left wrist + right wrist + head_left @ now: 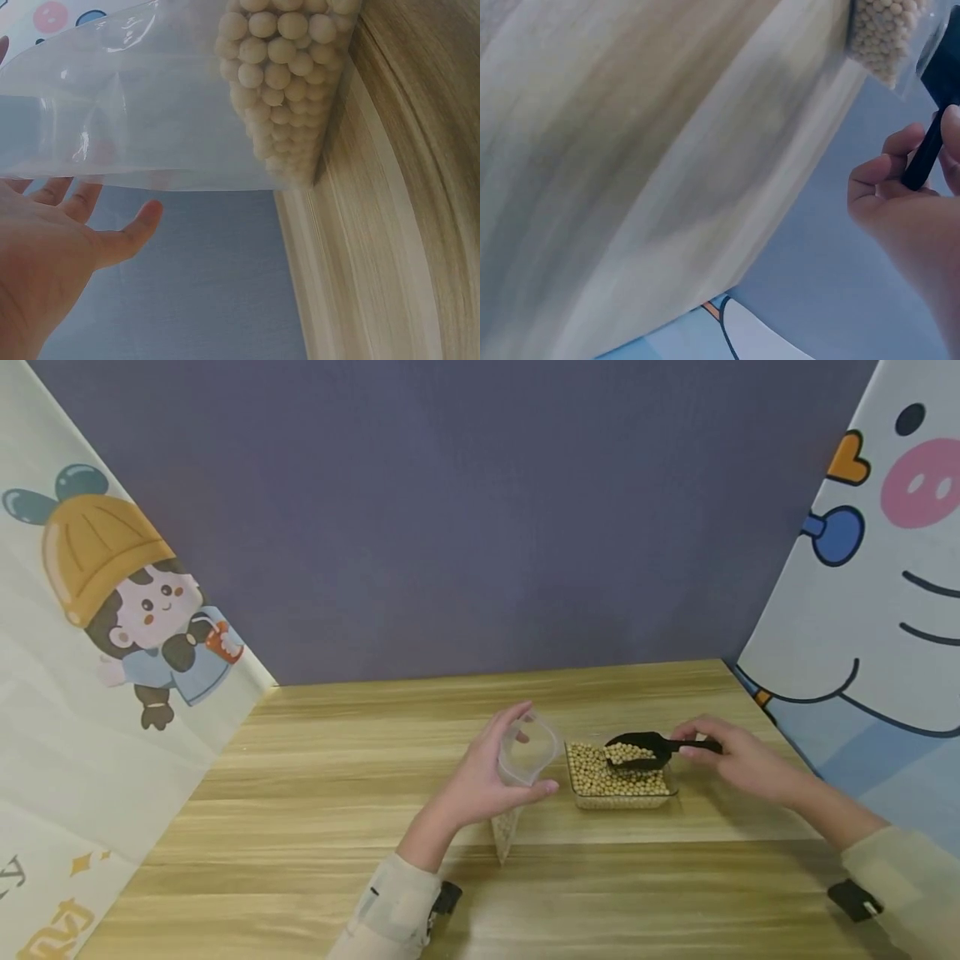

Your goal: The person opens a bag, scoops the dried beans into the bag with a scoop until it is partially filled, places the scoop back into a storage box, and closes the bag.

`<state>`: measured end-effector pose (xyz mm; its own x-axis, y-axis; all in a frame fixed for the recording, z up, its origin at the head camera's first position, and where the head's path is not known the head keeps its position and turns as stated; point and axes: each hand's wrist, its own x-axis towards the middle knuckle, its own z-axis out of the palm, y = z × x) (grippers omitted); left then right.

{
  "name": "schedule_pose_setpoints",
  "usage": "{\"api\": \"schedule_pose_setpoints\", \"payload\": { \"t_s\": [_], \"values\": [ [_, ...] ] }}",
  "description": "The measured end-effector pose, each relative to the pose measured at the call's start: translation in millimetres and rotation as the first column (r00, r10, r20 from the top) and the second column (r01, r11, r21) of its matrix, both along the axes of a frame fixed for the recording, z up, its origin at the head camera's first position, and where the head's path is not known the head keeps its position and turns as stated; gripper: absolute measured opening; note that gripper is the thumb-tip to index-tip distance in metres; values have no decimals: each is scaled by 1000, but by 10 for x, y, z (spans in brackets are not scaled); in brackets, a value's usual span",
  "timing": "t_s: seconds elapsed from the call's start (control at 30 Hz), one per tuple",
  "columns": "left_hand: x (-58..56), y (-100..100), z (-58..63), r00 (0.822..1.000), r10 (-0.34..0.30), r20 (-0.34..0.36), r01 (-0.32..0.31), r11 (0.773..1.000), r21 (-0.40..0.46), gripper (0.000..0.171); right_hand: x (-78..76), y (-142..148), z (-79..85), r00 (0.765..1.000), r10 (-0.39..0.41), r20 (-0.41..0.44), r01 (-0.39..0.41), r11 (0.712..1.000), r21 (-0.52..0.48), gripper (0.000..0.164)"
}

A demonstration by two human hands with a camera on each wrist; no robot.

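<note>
My left hand (pixel 480 781) holds a clear plastic bag (pixel 506 835) by its wide mouth, thumb on the near side and fingers on the far side. In the left wrist view, pale round beans (pixel 276 64) fill the bag's bottom, which stands on the tabletop. My right hand (pixel 738 758) grips the handle of a black scoop (pixel 658 748), also seen at the right wrist view's edge. Beans lie in the scoop's bowl. It is over a clear rectangular container (pixel 624 804) of the same beans, right of the bag.
A wood-grain table (pixel 322 810) lies beneath everything. Behind it rises a plain grey-blue panel (pixel 480 527). Printed cartoon panels stand at the left (pixel 75 710) and right (pixel 900 677) sides.
</note>
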<state>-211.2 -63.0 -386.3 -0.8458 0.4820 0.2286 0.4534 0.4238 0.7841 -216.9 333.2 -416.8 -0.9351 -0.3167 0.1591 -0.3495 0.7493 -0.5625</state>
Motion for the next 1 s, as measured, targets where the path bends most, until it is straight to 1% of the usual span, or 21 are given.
{"api": "schedule_pose_setpoints", "payload": {
  "t_s": [0.1,0.17,0.27,0.47,0.6,0.77,0.87,1.0],
  "values": [
    [-8,6,0,1000,-6,-8,6,1000,-2,108,-15,-8,69,1000,2,7,-2,1000,-13,24],
    [-16,11,-5,1000,-6,-13,6,1000,-5,108,-23,-16,141,1000,2,-9,-2,1000,-7,24],
    [-30,16,-12,1000,-4,-16,4,1000,-7,107,-19,-48,307,1000,-9,-28,9,1000,9,24],
    [-41,20,-17,1000,0,-13,0,1000,-13,107,-4,-173,660,994,-16,-106,21,999,41,23],
    [-40,24,-15,1000,0,-8,0,1000,-14,107,6,-308,878,991,6,-135,1,999,52,21],
    [-42,38,-14,1000,-2,0,2,1000,-10,108,60,-531,1120,982,59,-178,-45,995,87,19],
    [-44,54,-18,1000,-11,14,11,1000,7,108,86,-675,1239,980,95,-176,-75,990,118,18],
    [-42,76,-28,999,-15,38,13,999,41,109,91,-841,1353,979,126,-158,-99,981,166,18]
  ]
}}
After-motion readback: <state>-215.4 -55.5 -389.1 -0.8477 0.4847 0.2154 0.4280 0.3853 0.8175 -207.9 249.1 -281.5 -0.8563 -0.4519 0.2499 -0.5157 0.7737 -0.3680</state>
